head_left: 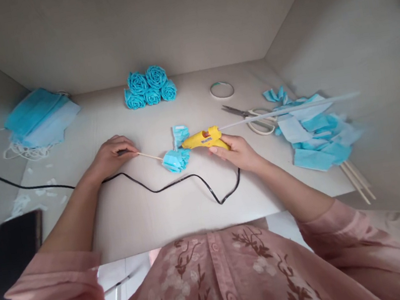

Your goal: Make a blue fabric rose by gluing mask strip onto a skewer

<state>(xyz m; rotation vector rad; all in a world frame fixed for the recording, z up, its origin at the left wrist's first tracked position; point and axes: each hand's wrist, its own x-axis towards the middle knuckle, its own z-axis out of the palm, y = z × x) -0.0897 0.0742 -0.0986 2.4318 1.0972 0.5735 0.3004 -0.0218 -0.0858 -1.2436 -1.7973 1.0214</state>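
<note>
Between the fingers of my left hand (116,155) is a thin wooden stick (150,156). A pale blue flower (176,160) of folded mask fabric is fixed at the stick's far end, lying low over the table. From the flower a blue fabric strip (180,134) stretches away from me. My right hand (236,151) is closed around the handle of a yellow glue gun (204,138). Its nozzle points left, at the strip just above the flower; whether it touches cannot be seen. A long clear glue stick (284,110) sticks out of the gun's back.
Several blue fabric roses (149,87) are stacked at the back. Face masks (42,116) lie back left, a phone (16,252) front left. Toward the right are a tape ring (221,90), scissors (251,117), fabric scraps (314,133) and sticks (358,181). A black cord (157,190) crosses the table.
</note>
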